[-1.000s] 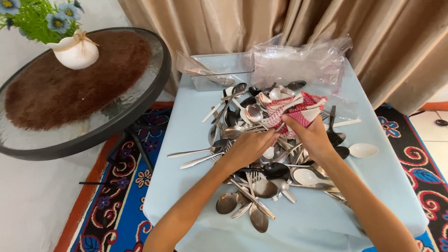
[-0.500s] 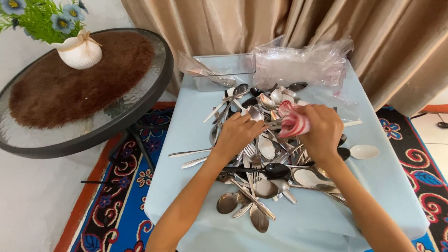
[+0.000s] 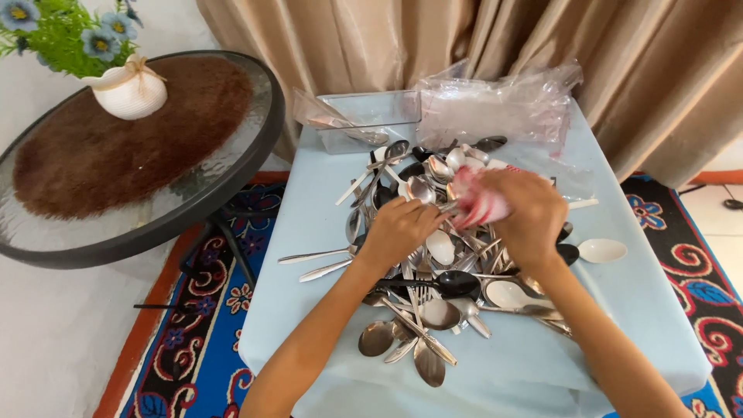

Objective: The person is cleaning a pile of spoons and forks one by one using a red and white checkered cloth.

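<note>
While the heap of cutlery (image 3: 433, 263) lies spread over the middle of the light blue table (image 3: 325, 232), both hands meet just above its upper part. The right hand (image 3: 530, 217) has its fingers curled shut around a bunched red-and-white cloth (image 3: 478, 205), which sits right of centre in the frame. The left hand (image 3: 398, 228) is closed on the handle of a metal utensil whose other end is wrapped in the cloth; which kind of utensil it is cannot be told. Half a second ago the hands were a little further apart and the cloth sat looser between them; a second ago it lay flatter on the pile under the right hand. A white plastic spoon (image 3: 602, 250) lies alone at the right edge of the heap. At the top of the table stand a clear plastic container (image 3: 364, 120) and crumpled plastic bags (image 3: 503, 104). At upper left, a round glass side table (image 3: 147, 155) bears a white flower pot (image 3: 128, 93)
</note>
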